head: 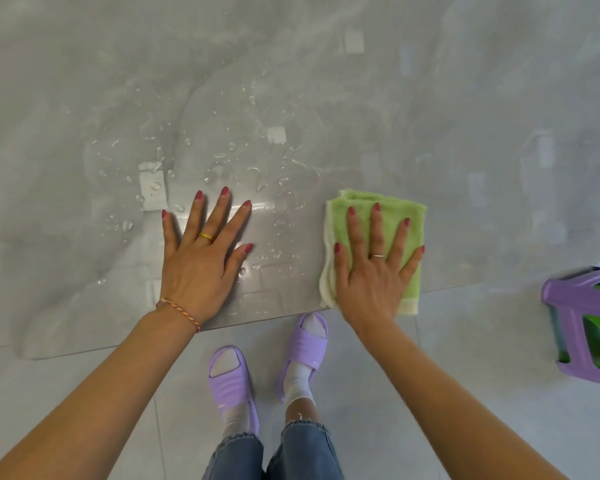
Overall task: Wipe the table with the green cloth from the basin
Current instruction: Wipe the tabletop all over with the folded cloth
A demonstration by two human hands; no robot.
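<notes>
Spanning the whole view, the wet glass table (326,81) holds droplets around 9 to 11 o'clock of the folded green cloth (388,209), whose long axis runs 12 to 6. The right hand (374,268) presses it flat, fingers spread wide; the left hand (201,258), equally splayed, rests bare amid the water.

I count two hands, the left hand (201,261) and right hand (374,271), one green cloth (378,206), two purple slippers (229,382), two rings and one stool (582,323).
</notes>
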